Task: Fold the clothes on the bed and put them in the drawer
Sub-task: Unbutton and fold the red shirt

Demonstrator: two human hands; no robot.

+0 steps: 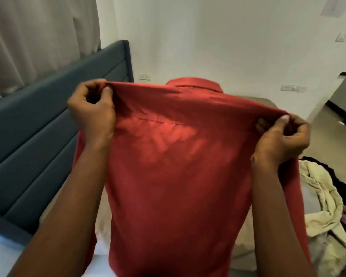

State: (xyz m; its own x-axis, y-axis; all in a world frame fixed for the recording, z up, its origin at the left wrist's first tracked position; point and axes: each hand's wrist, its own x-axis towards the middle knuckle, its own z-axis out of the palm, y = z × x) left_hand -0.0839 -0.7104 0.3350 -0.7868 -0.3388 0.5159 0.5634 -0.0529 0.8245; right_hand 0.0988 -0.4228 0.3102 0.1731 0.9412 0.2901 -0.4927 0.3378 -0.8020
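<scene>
**Close before me, a red shirt held up by its shoulders**

Nearest to me, both forearms rise from the bottom edge, one on either side of the cloth. At their ends my left hand (92, 108) pinches the left shoulder seam of the red shirt (178, 166), thumb on top and fingers curled under the fold. My right hand (280, 136) pinches the right shoulder seam the same way, and sits a little lower than the left. Between them the shirt hangs in the air with its back towards me, stretched fairly flat. The collar (194, 84) stands up at the top, and a sleeve trails down below each hand.

Behind and below the shirt lies the bed (246, 244) in pale beige bedding. On its right side a crumpled cream garment (324, 196) is heaped up, with a dark garment (328, 172) tangled against its far edge. I cannot tell what kind of clothes these are.

Along the left runs the padded blue headboard (38, 136), and above it hangs a grey curtain (38, 37). Farther back is the white wall (208, 37), with a socket (144, 76) beside the headboard's end and a switch plate (293, 88) to the right of the collar. At the far right a strip of pale floor (324, 116) leads to a dark opening.
</scene>
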